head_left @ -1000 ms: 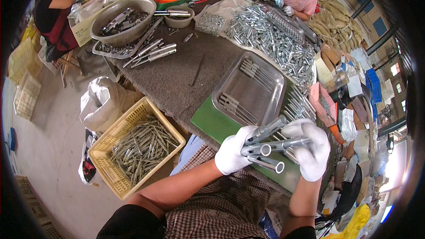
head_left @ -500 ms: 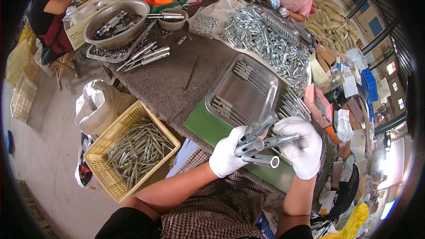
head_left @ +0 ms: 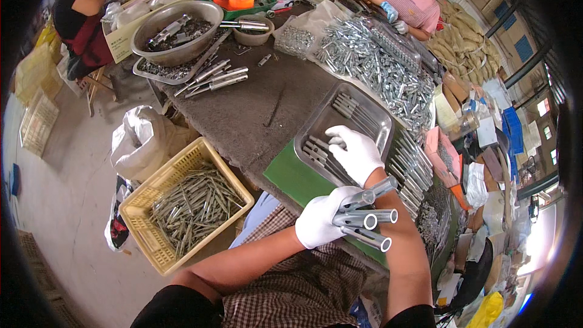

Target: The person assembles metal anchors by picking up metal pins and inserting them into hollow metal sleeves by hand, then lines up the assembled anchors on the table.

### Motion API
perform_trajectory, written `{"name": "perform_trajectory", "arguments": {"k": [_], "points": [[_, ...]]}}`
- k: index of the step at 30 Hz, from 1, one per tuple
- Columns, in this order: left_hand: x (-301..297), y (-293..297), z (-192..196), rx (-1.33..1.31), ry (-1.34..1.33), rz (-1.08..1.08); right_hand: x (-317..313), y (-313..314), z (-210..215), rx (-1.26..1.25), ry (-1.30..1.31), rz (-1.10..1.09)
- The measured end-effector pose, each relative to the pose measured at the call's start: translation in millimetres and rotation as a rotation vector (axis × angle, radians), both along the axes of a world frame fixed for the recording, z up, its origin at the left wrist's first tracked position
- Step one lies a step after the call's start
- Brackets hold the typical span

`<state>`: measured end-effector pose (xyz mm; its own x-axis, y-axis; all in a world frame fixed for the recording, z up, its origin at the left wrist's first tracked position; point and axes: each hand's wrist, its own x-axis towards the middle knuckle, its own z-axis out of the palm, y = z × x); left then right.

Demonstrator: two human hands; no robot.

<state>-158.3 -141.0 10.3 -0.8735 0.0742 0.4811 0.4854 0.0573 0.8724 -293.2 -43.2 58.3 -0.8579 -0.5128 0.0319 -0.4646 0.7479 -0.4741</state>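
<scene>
My left hand, in a white glove, is closed around a bundle of several shiny metal tubes. Their hollow ends point to the right, across my right forearm. Above the steel tray, my white-gloved right hand reaches in from the near side, fingers slightly bent and apart. Nothing shows between them. Closest to its fingertips lie slotted metal rods in the tray's near part; a second group of rods lies at the far end. The hand hides part of the tray's middle.
Beneath the tray is a green mat. More rods lie right of it, with a heap of metal parts behind. A yellow basket of rods stands at left. A pink-shirted person sits across the table.
My right hand has left the tubes and moved up and left over the tray. My left hand still grips the bundle, now slightly lower and farther right. The view has shifted a little.
</scene>
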Motion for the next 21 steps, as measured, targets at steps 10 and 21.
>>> {"name": "perform_trajectory", "arguments": {"k": [10, 21], "points": [[5.6, -1.1, -2.3, -0.026, -0.048, 0.015, 3.7, -12.3, 9.2, 0.315, 0.179, 0.095], [-3.2, 12.5, -21.6, 0.094, -0.089, -0.043, 7.3, 5.5, 26.0, 0.292, 0.281, 0.038]]}}
